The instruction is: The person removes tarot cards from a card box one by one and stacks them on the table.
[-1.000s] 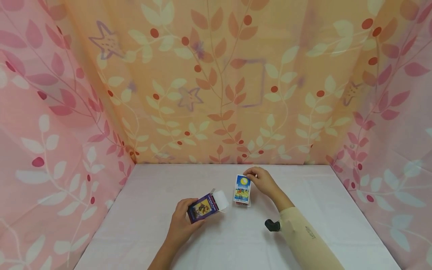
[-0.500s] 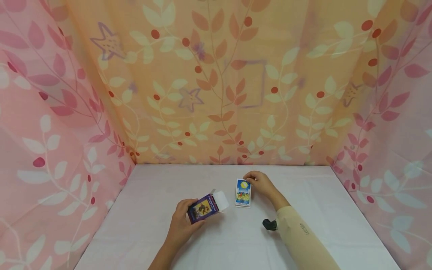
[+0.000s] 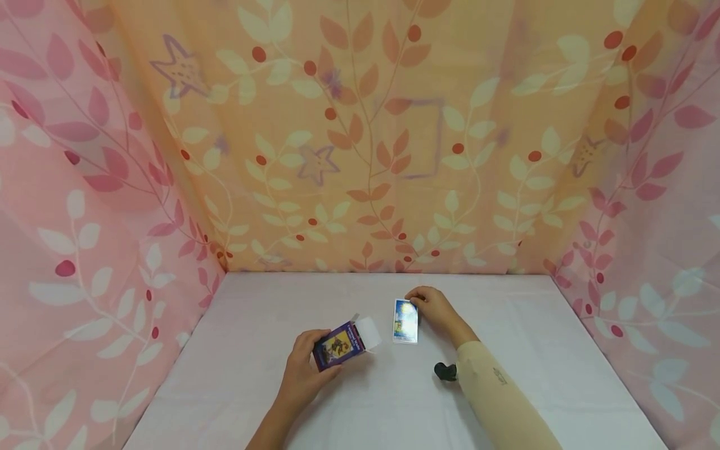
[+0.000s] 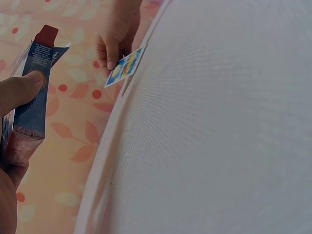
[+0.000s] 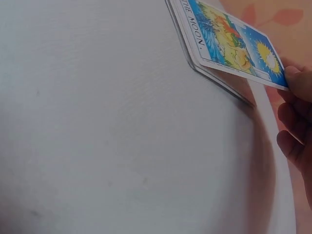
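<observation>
My left hand (image 3: 304, 365) grips a purple tarot card box (image 3: 339, 347), thumb on one side and fingers on the other. The box tilts, and its white end flap (image 3: 368, 333) stands open toward the right. To the right of it, my right hand (image 3: 435, 309) pinches the far edge of a tarot card (image 3: 405, 322). In the right wrist view that card (image 5: 234, 44) reads "THE MOON". Its pinched end is raised, while the other end meets a thin layer of cards (image 5: 185, 36) on the table. How many cards lie beneath is hidden.
A white cloth covers the table (image 3: 225, 375). Patterned curtains stand behind it (image 3: 360, 156) and along both sides. A small black object (image 3: 445, 371) sits at the right sleeve (image 3: 500, 394).
The Moon card has come down and slightly toward me in my right hand, and the reddish patch below it no longer shows from above. The left hand and box stay nearly still.
</observation>
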The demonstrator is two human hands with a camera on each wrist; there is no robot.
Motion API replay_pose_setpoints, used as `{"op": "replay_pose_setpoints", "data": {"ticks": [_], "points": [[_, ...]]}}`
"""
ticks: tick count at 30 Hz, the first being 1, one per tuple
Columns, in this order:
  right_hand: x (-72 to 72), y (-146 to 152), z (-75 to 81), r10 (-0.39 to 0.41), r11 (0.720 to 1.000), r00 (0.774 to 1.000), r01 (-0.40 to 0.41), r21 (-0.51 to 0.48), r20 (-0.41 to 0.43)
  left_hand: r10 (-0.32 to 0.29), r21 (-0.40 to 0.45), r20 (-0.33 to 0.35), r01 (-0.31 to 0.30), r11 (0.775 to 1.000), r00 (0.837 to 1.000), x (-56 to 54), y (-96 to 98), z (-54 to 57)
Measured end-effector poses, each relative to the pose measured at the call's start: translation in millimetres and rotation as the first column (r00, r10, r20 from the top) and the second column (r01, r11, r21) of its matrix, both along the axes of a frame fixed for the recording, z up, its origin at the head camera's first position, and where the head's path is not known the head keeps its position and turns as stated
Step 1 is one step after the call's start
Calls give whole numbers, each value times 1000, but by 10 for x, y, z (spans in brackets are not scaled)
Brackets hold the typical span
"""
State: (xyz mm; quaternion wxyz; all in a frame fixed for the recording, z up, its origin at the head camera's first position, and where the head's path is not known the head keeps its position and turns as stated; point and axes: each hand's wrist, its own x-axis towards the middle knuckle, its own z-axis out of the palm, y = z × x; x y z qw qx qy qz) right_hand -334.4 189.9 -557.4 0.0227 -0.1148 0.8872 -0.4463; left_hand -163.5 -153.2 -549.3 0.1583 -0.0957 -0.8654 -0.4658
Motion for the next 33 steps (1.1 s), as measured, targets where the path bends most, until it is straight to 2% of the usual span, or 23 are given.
{"op": "replay_pose_setpoints", "data": {"ticks": [15,22,33], "points": [[-50,-2,-146,-8,1000,1000,7,31,11,12,11,11,-12,1000,1000,-9,13,-19],[-96,-22,-176,18,997,999,-16,69,-32,10,15,-3,-10,1000,1000,-12,5,-25],[-90,-38,-171,18,993,999,-15,114,-32,6,5,2,-6,1000,1000,-18,-2,-40]]}}
